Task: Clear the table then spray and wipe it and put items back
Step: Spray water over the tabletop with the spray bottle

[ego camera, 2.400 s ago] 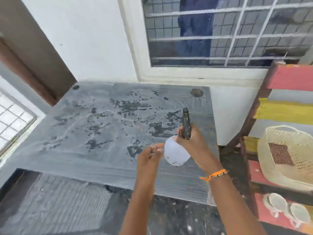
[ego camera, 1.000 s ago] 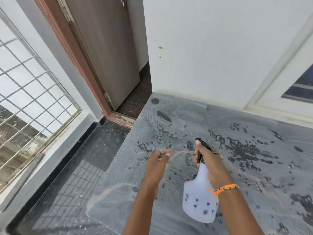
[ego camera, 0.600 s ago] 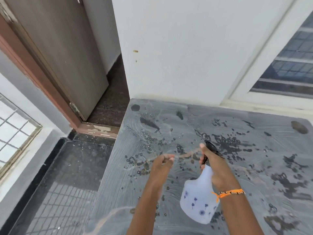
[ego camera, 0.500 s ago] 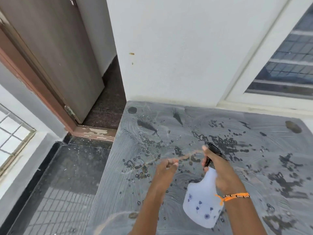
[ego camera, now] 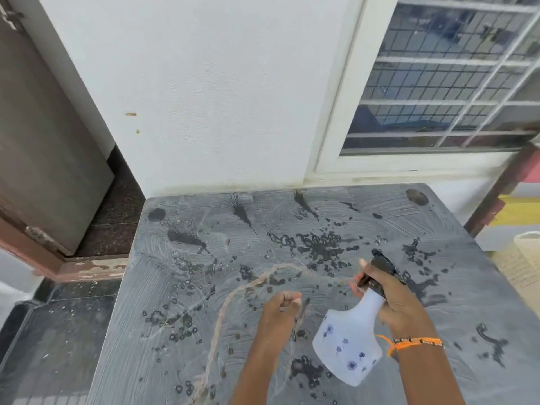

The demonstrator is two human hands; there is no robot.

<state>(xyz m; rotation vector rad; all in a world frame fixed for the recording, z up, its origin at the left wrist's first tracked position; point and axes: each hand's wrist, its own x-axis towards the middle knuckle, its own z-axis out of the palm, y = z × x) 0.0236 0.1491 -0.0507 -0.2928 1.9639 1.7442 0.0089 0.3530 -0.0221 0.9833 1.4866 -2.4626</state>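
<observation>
The grey table (ego camera: 455, 323) is wet, with dark splashes and swirled wipe marks across its top. My right hand (ego camera: 391, 302) grips the neck of a white spray bottle (ego camera: 347, 349) with small blue flowers; its black spray head (ego camera: 382, 263) points away from me over the table. My left hand (ego camera: 280, 309) hovers over the table just left of the bottle, fingers curled into a fist, and seems to pinch a thin brownish strand (ego camera: 230, 296). The strand loops from the spray head to the left and down toward me.
A white wall runs along the table's far edge. A barred window (ego camera: 453, 83) is at the upper right and a brown door (ego camera: 43, 135) at the left. A coloured rack (ego camera: 508, 185) and a woven basket (ego camera: 523, 258) stand to the right. Dark tiled floor (ego camera: 58, 331) lies to the left.
My view has swung right, back toward the window. More dark streaks of spray lie along the table's far side. The strand between my hands has gone from taut to a slack loop.
</observation>
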